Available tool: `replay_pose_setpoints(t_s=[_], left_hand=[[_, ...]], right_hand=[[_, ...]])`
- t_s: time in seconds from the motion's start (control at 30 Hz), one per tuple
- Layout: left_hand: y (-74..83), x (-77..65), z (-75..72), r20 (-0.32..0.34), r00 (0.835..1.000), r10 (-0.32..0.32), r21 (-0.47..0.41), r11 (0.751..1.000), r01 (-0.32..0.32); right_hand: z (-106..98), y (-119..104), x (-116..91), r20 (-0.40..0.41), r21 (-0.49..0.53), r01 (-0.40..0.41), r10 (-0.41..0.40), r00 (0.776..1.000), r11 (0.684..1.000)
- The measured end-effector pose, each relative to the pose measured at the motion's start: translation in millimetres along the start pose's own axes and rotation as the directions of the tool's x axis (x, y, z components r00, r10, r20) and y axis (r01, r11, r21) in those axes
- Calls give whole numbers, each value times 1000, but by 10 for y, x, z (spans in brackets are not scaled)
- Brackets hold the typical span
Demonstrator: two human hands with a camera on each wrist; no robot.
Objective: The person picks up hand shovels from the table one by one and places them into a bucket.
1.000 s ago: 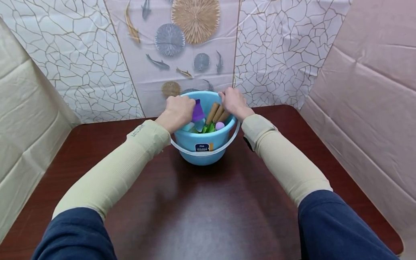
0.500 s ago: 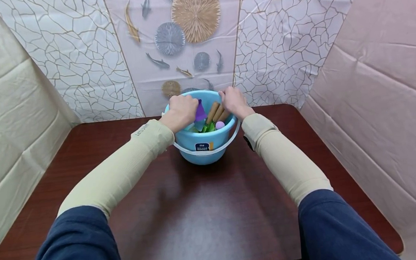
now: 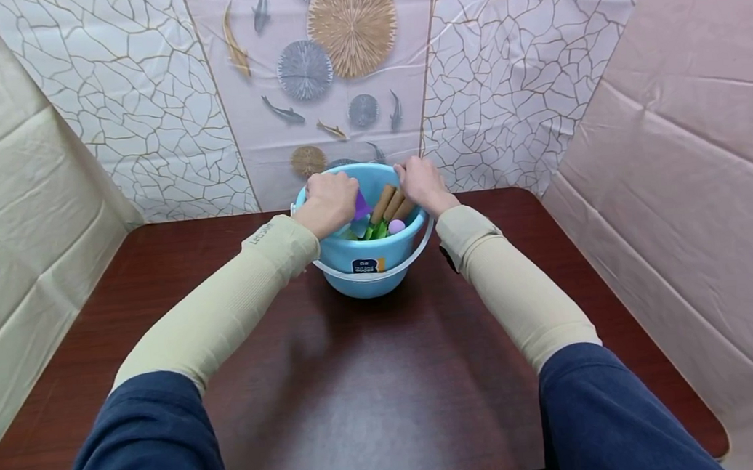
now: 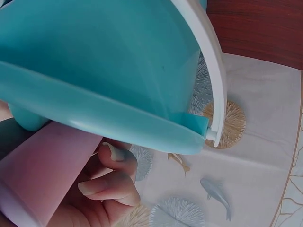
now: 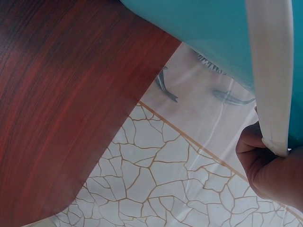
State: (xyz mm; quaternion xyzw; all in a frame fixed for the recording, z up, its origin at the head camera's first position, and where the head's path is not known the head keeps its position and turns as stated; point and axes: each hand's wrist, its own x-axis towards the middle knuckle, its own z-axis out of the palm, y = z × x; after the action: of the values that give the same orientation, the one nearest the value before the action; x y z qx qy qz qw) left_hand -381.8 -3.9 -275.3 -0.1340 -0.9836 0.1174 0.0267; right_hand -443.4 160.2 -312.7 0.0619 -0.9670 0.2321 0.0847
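Note:
A light blue bucket with a white handle stands at the far side of the table. Over its left rim, my left hand grips a purple flared thing. In the left wrist view a pinkish tapered thing, seemingly the same one, lies against the curled fingers, beside the bucket wall. Its exact kind cannot be told. My right hand grips the right rim of the bucket; in the right wrist view it curls by the handle's end.
Inside the bucket lean several wooden handles with green parts below. A lilac round knob and a pale blue piece lie beside them. A patterned cloth hangs behind the dark red table.
My left hand has shifted slightly right over the bucket. The purple thing has moved a little right and lower. My right hand stays on the rim.

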Motion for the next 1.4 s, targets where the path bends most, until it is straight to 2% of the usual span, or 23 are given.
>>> replay_pose_setpoints(t_s=[0.43,1.03,1.4], left_hand=[[-51,1,7,31,999,-34,-27,999,35],[-3,57,42,64,996,-61,-48,997,65],[-46,42,35,71,996,-56,-118,991,64]], right_hand=[[17,-21,12,10,-10,-4,4,1000,1000],[25,-3,-6,0,-5,4,-4,1000,1000],[1,-3,-17,-4,5,10,-10,1000,1000]])
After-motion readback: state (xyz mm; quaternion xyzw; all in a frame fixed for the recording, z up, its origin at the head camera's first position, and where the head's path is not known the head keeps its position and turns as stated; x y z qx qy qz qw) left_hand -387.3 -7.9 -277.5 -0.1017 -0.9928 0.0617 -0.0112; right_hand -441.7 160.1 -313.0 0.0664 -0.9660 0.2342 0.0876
